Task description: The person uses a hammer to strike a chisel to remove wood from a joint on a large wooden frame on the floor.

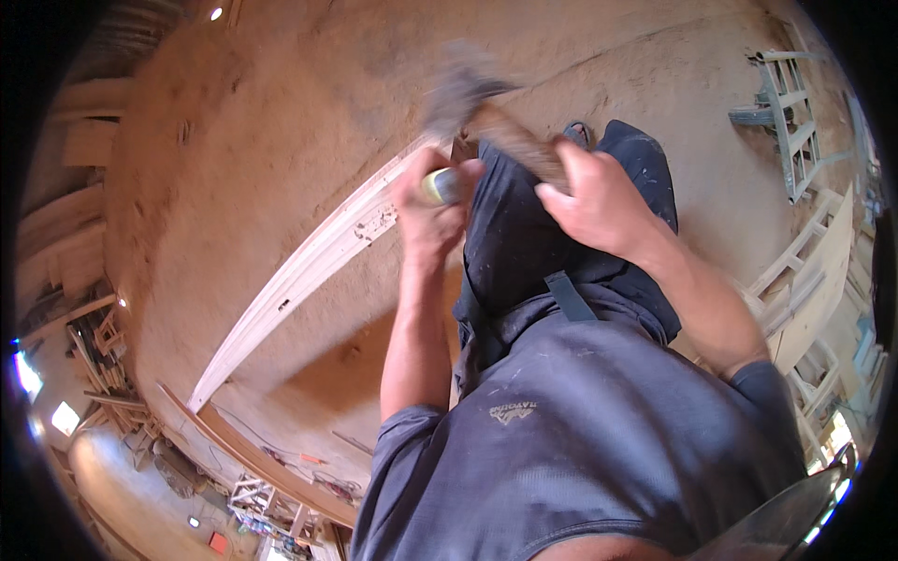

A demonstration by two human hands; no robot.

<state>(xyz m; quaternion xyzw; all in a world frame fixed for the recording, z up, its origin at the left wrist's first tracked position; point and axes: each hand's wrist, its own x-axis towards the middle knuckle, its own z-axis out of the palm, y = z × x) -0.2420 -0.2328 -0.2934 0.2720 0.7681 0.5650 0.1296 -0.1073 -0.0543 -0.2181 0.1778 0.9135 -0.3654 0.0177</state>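
My left hand [430,220] is closed around a chisel [443,186] held over a long pale wooden beam [299,271]. Only the yellowish handle with its grey end cap shows; the blade is hidden. In my right hand [599,201] is a hammer [519,140], gripped by its wooden handle. Its dark metal head, smeared by motion, is raised just beyond my left hand, apart from the chisel. Wood chips lie on the beam near my left wrist, and a small dark slot marks its face farther down.
My dark-trousered legs [514,224] are beside the beam's far end. A brown board [253,455] passes by its near-left end. Wooden frames [790,126] stand at the right, with more lumber [809,290] below them. Stacked timber [79,224] lines the left side of the brown floor [253,122].
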